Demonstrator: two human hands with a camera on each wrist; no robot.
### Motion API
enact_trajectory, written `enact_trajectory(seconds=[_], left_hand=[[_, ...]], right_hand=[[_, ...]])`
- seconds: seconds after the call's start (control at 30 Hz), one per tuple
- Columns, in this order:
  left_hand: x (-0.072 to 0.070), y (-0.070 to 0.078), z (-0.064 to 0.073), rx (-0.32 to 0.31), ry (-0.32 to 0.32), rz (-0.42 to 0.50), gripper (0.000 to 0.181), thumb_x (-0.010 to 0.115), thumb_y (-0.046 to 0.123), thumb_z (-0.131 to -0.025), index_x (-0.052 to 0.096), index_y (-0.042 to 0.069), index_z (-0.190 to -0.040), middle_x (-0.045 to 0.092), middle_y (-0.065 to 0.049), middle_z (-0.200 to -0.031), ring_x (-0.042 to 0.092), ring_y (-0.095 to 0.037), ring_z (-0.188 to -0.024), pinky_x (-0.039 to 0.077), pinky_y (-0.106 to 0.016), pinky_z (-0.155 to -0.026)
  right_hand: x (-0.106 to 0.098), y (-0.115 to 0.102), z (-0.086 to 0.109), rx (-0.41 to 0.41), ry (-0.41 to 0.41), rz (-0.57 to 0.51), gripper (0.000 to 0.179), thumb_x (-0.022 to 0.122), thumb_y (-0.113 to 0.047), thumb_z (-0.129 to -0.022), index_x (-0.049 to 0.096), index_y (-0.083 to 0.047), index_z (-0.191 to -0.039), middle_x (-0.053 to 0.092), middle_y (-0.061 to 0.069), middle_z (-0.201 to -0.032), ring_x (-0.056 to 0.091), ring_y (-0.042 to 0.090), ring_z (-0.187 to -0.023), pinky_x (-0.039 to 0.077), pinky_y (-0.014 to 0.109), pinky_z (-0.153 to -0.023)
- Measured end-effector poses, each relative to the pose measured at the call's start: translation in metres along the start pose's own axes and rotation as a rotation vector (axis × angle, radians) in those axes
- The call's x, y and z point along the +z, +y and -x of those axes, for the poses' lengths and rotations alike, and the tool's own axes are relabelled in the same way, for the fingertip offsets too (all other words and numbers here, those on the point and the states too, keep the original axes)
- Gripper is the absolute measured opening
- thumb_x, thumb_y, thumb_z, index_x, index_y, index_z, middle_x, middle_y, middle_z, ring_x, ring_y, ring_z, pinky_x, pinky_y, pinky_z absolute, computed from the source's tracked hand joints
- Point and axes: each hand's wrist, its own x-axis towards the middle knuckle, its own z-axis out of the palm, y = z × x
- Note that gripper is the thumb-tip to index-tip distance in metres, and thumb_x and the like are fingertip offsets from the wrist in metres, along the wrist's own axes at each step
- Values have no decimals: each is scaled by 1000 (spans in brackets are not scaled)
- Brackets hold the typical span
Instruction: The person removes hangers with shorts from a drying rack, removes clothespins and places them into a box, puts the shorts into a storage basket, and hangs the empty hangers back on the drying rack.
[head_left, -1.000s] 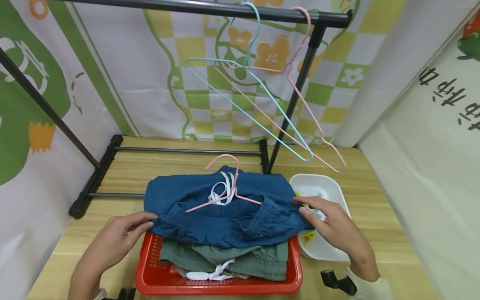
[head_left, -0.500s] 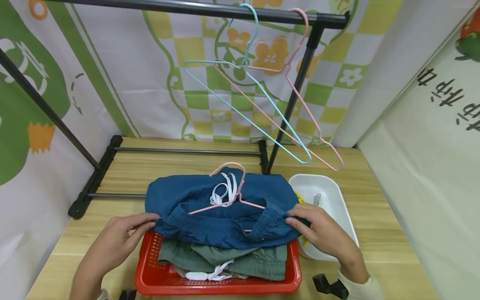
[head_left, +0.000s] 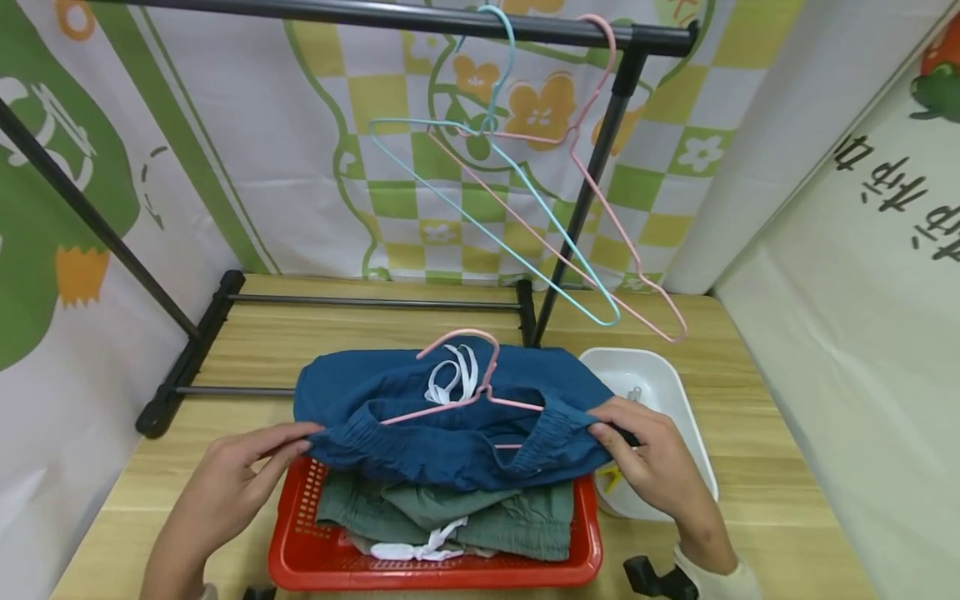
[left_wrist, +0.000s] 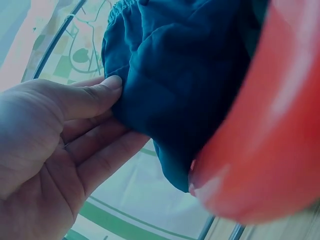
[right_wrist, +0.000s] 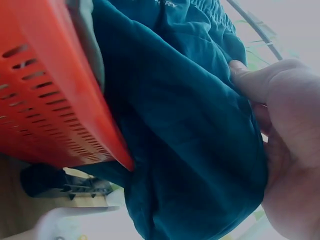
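Observation:
Blue drawstring shorts (head_left: 457, 458) with an elastic waistband lie over the back of a red basket (head_left: 435, 577), the waist opening spread. My left hand (head_left: 240, 479) pinches the left side of the waistband between thumb and fingers. At the other side my right hand (head_left: 656, 454) pinches the waistband too; the cloth hangs below its thumb in the right wrist view. A pink hanger (head_left: 491, 358) sits inside the waist, its hook standing up and its lower part mostly hidden by cloth. Behind it a white drawstring (head_left: 453, 379) lies looped on the shorts.
Green shorts (head_left: 525, 525) lie folded in the basket. To the right stands a white tub (head_left: 697, 433) with yellow clips, partly behind my hand. A black rack (head_left: 360, 12) rises behind, carrying a light blue hanger (head_left: 555, 212) and another pink hanger (head_left: 611, 204).
My right hand shifted left and regripped the waistband, then drew it slightly right. The pink hanger in the waist moved right and a little down. My left hand stayed nearly still.

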Motion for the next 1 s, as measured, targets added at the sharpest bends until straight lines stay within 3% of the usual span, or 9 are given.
enact_trajectory(seconds=[0.43, 0.73, 0.9, 1.0], left_hand=[[0, 0, -2, -15, 10, 3, 36, 75, -10, -87, 78, 11, -117, 76, -2, -110, 73, -16, -97, 46, -6, -83], [3, 3, -4, 62, 33, 6, 39, 78, -19, -78, 78, -2, -112, 77, -8, -104, 75, -18, -91, 49, -8, -79], [4, 5, -5, 58, 32, 11, 38, 79, -18, -77, 78, -1, -112, 77, -7, -105, 74, -18, -92, 49, -8, -80], [5, 6, -5, 54, 28, 13, 38, 79, -18, -78, 78, -2, -112, 77, -8, -105, 74, -19, -92, 49, -8, -80]], right_hand=[[-20, -1, -2, 20, 39, 5, 33, 70, 19, -85, 75, -8, -104, 72, 0, -103, 65, 13, -96, 48, 17, -91], [-14, -9, -20, -18, -22, 0, 30, 69, 13, -91, 74, -12, -107, 71, -3, -102, 65, 13, -93, 50, 19, -88], [-7, -16, -30, -45, -31, 2, 19, 67, 3, -98, 73, -12, -107, 70, -1, -99, 63, 13, -91, 51, 20, -87], [-3, -20, -34, -43, -30, 10, 20, 67, 5, -96, 73, -10, -108, 70, -2, -100, 63, 13, -91, 51, 21, -88]])
